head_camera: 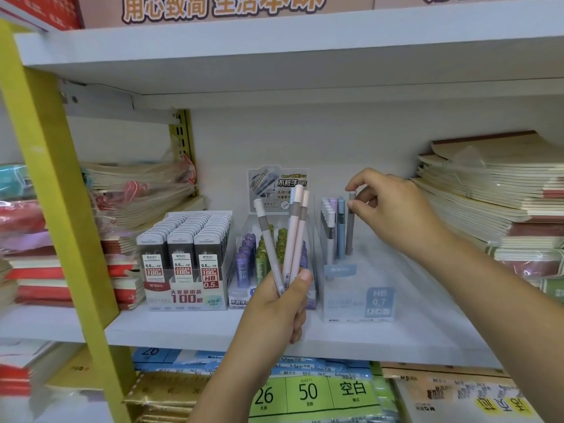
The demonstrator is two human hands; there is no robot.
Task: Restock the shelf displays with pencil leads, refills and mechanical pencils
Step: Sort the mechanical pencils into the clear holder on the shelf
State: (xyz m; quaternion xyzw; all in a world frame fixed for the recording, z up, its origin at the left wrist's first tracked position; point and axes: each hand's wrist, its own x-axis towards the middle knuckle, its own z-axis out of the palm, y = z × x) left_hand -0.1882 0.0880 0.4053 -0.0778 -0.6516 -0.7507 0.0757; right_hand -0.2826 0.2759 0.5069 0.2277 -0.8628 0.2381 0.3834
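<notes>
A grey-brown mechanical pencil (351, 227) stands upright in the clear display box (360, 300) beside blue and lilac ones, its cap pinched between thumb and forefinger of the right grip (393, 206). The left grip (280, 303) is curled round three pencils (290, 236), fanned upward before the refill tubes (253, 257). All sit on the white shelf (183, 328), right of the lead boxes (183, 261).

White shelf (183, 328): lead box (186, 270), refill box (244, 270), pencil display (360, 294), notebook stacks (494, 203).
</notes>
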